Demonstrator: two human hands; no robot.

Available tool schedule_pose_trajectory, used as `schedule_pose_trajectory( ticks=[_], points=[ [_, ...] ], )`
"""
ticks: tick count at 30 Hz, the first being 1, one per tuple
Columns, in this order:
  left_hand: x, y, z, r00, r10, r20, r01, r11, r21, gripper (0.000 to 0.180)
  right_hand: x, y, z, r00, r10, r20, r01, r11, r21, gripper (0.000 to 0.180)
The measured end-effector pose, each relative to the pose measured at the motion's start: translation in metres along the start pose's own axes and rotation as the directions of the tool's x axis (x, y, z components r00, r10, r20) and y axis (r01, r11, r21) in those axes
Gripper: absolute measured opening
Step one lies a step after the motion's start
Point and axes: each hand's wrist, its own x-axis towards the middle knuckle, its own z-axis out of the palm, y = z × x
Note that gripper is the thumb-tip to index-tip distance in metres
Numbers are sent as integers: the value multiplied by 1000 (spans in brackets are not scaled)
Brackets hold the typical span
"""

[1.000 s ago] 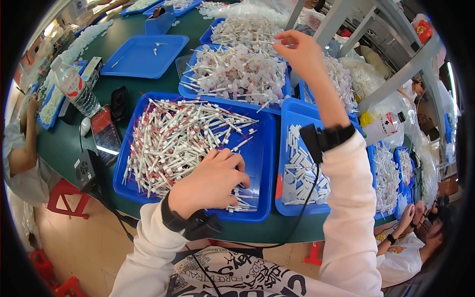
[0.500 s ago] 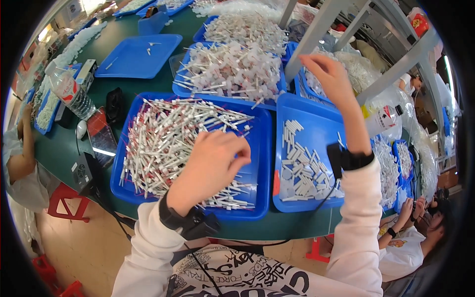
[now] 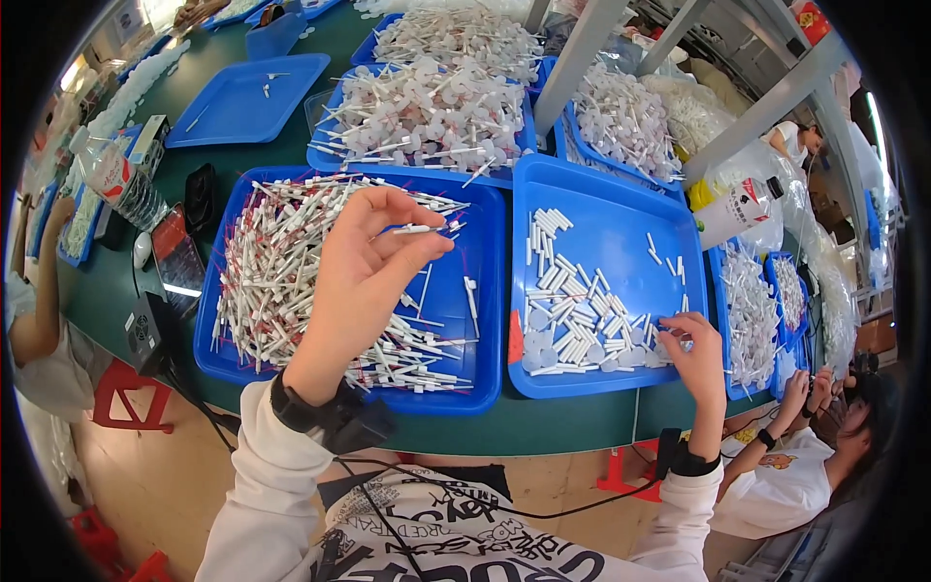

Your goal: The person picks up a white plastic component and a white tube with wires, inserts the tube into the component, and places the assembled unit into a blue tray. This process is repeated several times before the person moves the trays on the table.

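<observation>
My left hand (image 3: pixel 357 276) is raised over the left blue tray (image 3: pixel 493 320), thumb and fingers closed on a thin white stick piece (image 3: pixel 415 230). Beneath it, that tray holds a heap of white stick pieces (image 3: pixel 281 272) with thin red wires. At the near right corner of the neighbouring blue tray (image 3: pixel 611 199), my right hand (image 3: pixel 700 361) has its thumb and fingertips pressed together; whatever they pinch is too small to make out. Short white tubes (image 3: pixel 582 301) and flat translucent discs (image 3: pixel 540 339) lie loose in this tray, mostly toward its near left.
Behind stand blue trays heaped with disc-tipped sticks (image 3: pixel 427 112). A flat blue tray (image 3: pixel 247 102) lies far left, near a phone (image 3: pixel 176 247) and a plastic bottle (image 3: pixel 121 189). Grey metal posts (image 3: pixel 582 63) rise behind the right tray. A co-worker (image 3: pixel 790 475) sits at right.
My right hand has come down from beside the grey post to the right tray's near corner. My left hand has lifted and turned, with a stick piece now showing in its fingers.
</observation>
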Motion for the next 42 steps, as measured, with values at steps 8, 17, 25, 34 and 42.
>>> schedule_pose_trajectory(
  ticks=[8,17,25,34,42],
  points=[
    [-1,5,-6,983,-142,114,139,990,34,22,5,-4,4,994,103,-46,-99,992,84,19],
    [-3,5,-10,932,-319,174,336,939,-77,48,-11,-26,-5,998,25,60,-20,996,-83,27],
    [-1,-6,-14,943,-167,289,166,986,27,37,-19,-28,-7,996,77,48,-72,992,-100,19],
    [-6,9,-1,910,-268,315,193,949,249,28,0,-28,-1,996,3,90,11,989,-148,12],
    [-12,10,6,940,-190,283,147,975,169,15,-11,-42,1,995,-39,90,56,981,-187,15]
  ],
)
